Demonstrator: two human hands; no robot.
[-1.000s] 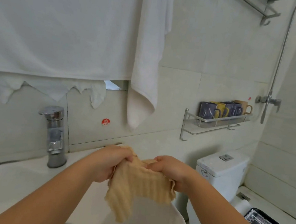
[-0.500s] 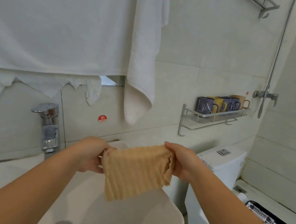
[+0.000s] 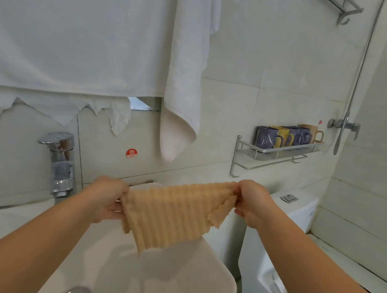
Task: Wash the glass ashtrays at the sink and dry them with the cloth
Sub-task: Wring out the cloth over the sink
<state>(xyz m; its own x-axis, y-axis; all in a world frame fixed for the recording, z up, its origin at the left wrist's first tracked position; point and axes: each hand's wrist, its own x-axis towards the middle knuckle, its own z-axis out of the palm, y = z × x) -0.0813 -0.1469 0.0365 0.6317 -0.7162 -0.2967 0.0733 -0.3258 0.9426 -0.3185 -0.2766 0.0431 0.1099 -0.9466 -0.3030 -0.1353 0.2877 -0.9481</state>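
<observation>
A tan ribbed cloth (image 3: 172, 212) hangs spread out above the white sink (image 3: 210, 278). My left hand (image 3: 106, 199) grips its left corner and my right hand (image 3: 252, 202) pinches its right corner, so the top edge is stretched between them. The lower corner of the cloth dangles over the basin. No glass ashtray is in view.
A chrome faucet (image 3: 59, 164) stands at the sink's back left. A white towel (image 3: 185, 74) hangs from above. A metal wall shelf (image 3: 274, 154) holds several mugs (image 3: 283, 136). A white toilet (image 3: 281, 225) stands right of the sink, with a shower valve (image 3: 343, 125) beyond.
My hands have moved apart and spread the bunched cloth out flat between them. The view has shifted slightly to the right.
</observation>
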